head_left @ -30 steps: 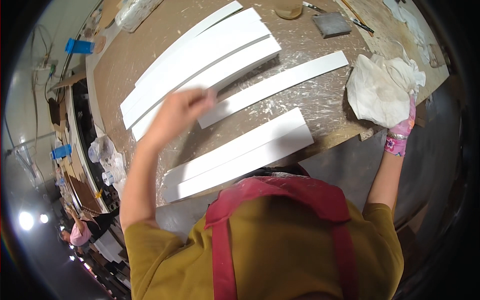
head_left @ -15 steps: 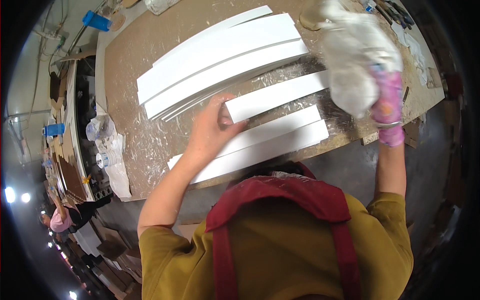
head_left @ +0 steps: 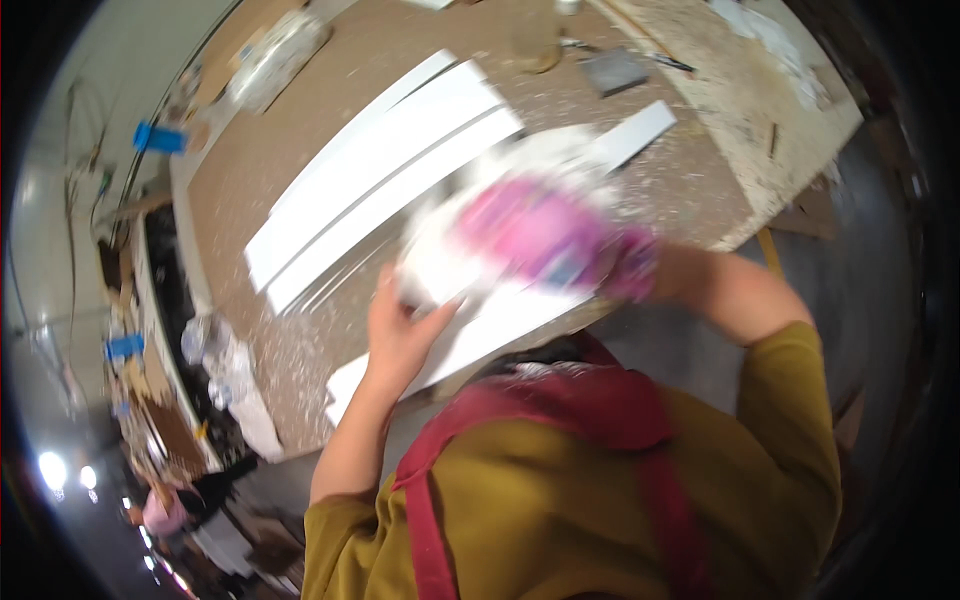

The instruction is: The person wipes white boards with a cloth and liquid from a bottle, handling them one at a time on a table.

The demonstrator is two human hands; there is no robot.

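Observation:
A narrow white strip [head_left: 640, 132] lies across the worktable, mostly covered by a bunched white cloth [head_left: 428, 245]. My left hand [head_left: 398, 335] holds the strip's near-left end between thumb and fingers, right beside the cloth. Over the strip, my right hand [head_left: 540, 235], in a pink patterned glove, presses the cloth down; motion blurs both, and its fingertips are hidden. Beyond my left hand sits a pile of wider white boards [head_left: 385, 165]. More white strips [head_left: 500, 328] rest along the table's near edge, partly under my hands.
The brown worktable [head_left: 225, 210] is scuffed with white marks. Toward the back stand a yellowish clear container [head_left: 533, 42] and a grey block [head_left: 613, 72]. A plastic-wrapped bundle [head_left: 280, 62] and a blue cup [head_left: 160, 138] are at far left. Another person [head_left: 165, 508] is in the distance.
My right hand has swept left with the cloth, from the table's right side onto the strip near my left hand. My left hand stays at the strip's end. The whole view has shifted.

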